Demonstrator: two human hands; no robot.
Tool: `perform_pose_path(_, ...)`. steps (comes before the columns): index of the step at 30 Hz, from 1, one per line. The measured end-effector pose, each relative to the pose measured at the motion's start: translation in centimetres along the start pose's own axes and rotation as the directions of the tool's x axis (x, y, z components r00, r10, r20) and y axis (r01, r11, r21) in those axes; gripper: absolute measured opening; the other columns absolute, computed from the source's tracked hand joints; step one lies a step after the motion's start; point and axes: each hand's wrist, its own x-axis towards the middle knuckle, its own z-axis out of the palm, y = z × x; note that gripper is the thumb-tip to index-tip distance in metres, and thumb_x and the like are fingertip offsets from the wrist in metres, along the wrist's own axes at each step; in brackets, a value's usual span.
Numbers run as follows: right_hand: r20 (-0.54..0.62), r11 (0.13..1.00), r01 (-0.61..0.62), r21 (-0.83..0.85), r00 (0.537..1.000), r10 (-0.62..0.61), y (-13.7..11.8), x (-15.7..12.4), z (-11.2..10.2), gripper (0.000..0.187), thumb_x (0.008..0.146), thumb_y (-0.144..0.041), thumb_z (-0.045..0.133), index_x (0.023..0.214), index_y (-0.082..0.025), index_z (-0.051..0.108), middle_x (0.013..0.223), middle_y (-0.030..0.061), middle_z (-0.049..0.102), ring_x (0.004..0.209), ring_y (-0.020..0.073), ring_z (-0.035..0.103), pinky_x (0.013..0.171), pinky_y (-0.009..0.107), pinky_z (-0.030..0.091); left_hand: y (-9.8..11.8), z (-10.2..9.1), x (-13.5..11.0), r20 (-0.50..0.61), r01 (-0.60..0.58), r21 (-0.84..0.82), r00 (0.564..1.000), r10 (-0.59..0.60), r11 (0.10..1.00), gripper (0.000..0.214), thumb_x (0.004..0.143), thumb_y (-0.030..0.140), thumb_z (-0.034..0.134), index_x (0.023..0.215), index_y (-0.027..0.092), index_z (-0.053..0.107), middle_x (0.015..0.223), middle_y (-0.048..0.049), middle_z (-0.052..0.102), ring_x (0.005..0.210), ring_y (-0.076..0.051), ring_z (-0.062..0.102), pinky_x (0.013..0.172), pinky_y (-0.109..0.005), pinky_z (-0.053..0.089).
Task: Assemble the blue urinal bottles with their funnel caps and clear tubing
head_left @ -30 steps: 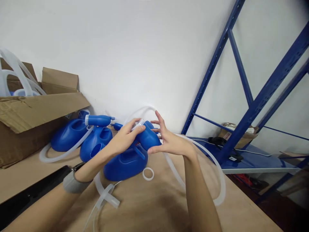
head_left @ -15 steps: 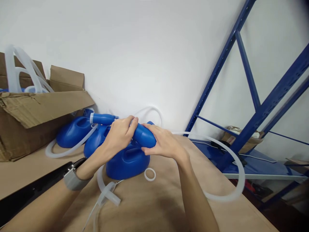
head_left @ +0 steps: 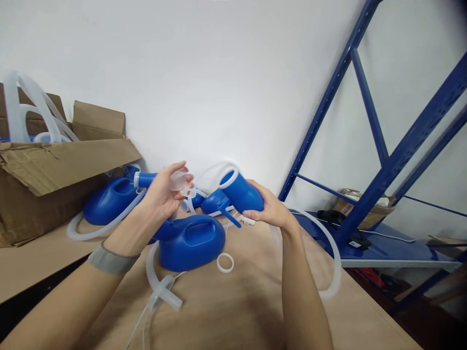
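Observation:
My right hand (head_left: pixel 272 210) is wrapped round a blue plastic funnel-shaped piece (head_left: pixel 241 191), lifted with its white-rimmed mouth pointing up and left. My left hand (head_left: pixel 166 192) pinches a small clear plastic cap (head_left: pixel 178 180) just left of that mouth. Below both hands a blue plastic bottle with a handle (head_left: pixel 191 242) lies on the wooden table (head_left: pixel 233 311). A translucent hose (head_left: pixel 330 257) loops from the funnel piece round to the right.
More blue bottles (head_left: pixel 107 200) lie behind, beside an open cardboard box (head_left: pixel 47 180) with hoses. A white ring (head_left: pixel 225 263) and a clear T-connector (head_left: pixel 164 294) rest on the table. A blue metal shelf frame (head_left: pixel 383 160) stands to the right.
Both hands were clasped on the funnel piece against the bottle. Now the right hand has lifted it up and right, and the left hand has come away holding the clear cap.

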Motion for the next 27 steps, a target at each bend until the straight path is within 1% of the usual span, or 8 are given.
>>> perform_pose_path(4, -0.209, 0.990, -0.091, 0.106, 0.972, 0.112, 1.4, -2.4, -3.1, 0.085, 0.068, -0.068, 0.080, 0.133, -0.018, 0.057, 0.111, 0.0110, 0.071, 0.092, 0.0307, 0.069, 0.076, 0.040, 0.058, 1.5, -2.0, 1.0, -0.126, -0.143, 0.039, 0.981, 0.147, 0.989, 0.017, 0.074, 0.022, 0.068, 0.081, 0.020, 0.053, 0.065, 0.0037, 0.056, 0.048, -0.009, 0.054, 0.035, -0.016, 0.025)
perform_pose_path(7, -0.229, 0.977, -0.176, 0.123, 0.953, 0.200, 1.1, -4.0, -4.5, 0.082, 0.069, -0.068, 0.080, 0.132, -0.020, 0.059, 0.104, 0.0088, 0.071, 0.080, 0.0266, 0.068, 0.062, 0.034, 0.055, 1.2, -2.1, 0.3, 0.133, -0.155, 0.379, 0.985, 0.112, 0.912, 0.026, 0.076, 0.040, 0.071, 0.089, 0.020, 0.061, 0.071, -0.0012, 0.064, 0.054, -0.016, 0.062, 0.038, -0.021, 0.031)
perform_pose_path(9, -0.180, 0.980, -0.191, 0.061, 0.963, 0.199, 0.3, -4.4, -4.8, 0.077, 0.070, -0.062, 0.083, 0.132, -0.022, 0.061, 0.116, 0.0092, 0.070, 0.092, 0.0282, 0.068, 0.069, 0.033, 0.056, 0.0, -1.1, -1.0, 0.318, -0.191, 0.647, 0.948, -0.033, 0.738, 0.034, 0.078, 0.049, 0.070, 0.097, 0.021, 0.064, 0.073, -0.0025, 0.069, 0.060, -0.021, 0.066, 0.044, -0.024, 0.040)
perform_pose_path(11, -0.091, 0.969, -0.246, 0.009, 0.965, 0.246, -0.7, -4.2, -4.5, 0.078, 0.072, -0.057, 0.084, 0.138, -0.023, 0.059, 0.124, 0.0095, 0.068, 0.098, 0.0280, 0.068, 0.071, 0.032, 0.057, -2.0, 0.2, -2.5, 0.465, -0.289, 0.812, 0.845, -0.264, 0.507, 0.037, 0.084, 0.053, 0.065, 0.105, 0.023, 0.066, 0.079, -0.0029, 0.072, 0.069, -0.023, 0.068, 0.055, -0.028, 0.048)
perform_pose_path(14, 0.116, 0.907, -0.420, -0.037, 0.899, 0.421, -1.1, -3.6, -3.8, 0.084, 0.077, -0.056, 0.081, 0.148, -0.024, 0.050, 0.112, 0.0086, 0.071, 0.082, 0.0219, 0.069, 0.058, 0.027, 0.053, -5.2, 1.7, -4.1, 0.639, -0.612, 0.755, 0.606, -0.475, 0.234, 0.038, 0.086, 0.050, 0.064, 0.112, 0.022, 0.068, 0.103, -0.0076, 0.074, 0.090, -0.027, 0.069, 0.074, -0.033, 0.051)
perform_pose_path(18, 0.301, 0.837, -0.529, -0.140, 0.783, 0.545, -0.2, -3.2, -3.4, 0.088, 0.077, -0.056, 0.082, 0.152, -0.027, 0.047, 0.097, 0.0050, 0.073, 0.070, 0.0163, 0.066, 0.050, 0.023, 0.048, -8.4, 1.6, -4.1, 0.658, -0.749, 0.647, 0.455, -0.601, 0.142, 0.039, 0.087, 0.029, 0.064, 0.125, 0.022, 0.065, 0.127, -0.0107, 0.068, 0.105, -0.028, 0.068, 0.083, -0.034, 0.052)
perform_pose_path(21, 0.341, 0.821, -0.542, -0.178, 0.749, 0.568, 0.3, -3.2, -3.3, 0.089, 0.075, -0.054, 0.084, 0.153, -0.031, 0.048, 0.096, 0.0039, 0.073, 0.065, 0.0144, 0.064, 0.047, 0.022, 0.045, -9.0, 1.0, -3.5, 0.715, -0.761, 0.629, 0.489, -0.500, 0.155, 0.026, 0.088, 0.024, 0.060, 0.112, 0.021, 0.069, 0.116, -0.0100, 0.072, 0.100, -0.027, 0.070, 0.082, -0.033, 0.052)
perform_pose_path(27, 0.396, 0.824, -0.533, -0.192, 0.726, 0.562, -0.6, -2.9, -3.0, 0.082, 0.071, -0.054, 0.086, 0.145, -0.031, 0.058, 0.097, 0.0037, 0.074, 0.064, 0.0150, 0.066, 0.045, 0.021, 0.046, -7.4, 1.6, -3.1, 0.661, -0.609, 0.723, 0.747, -0.072, 0.326, 0.036, 0.091, 0.051, 0.062, 0.106, 0.019, 0.066, 0.101, -0.0098, 0.073, 0.091, -0.027, 0.067, 0.077, -0.035, 0.050)
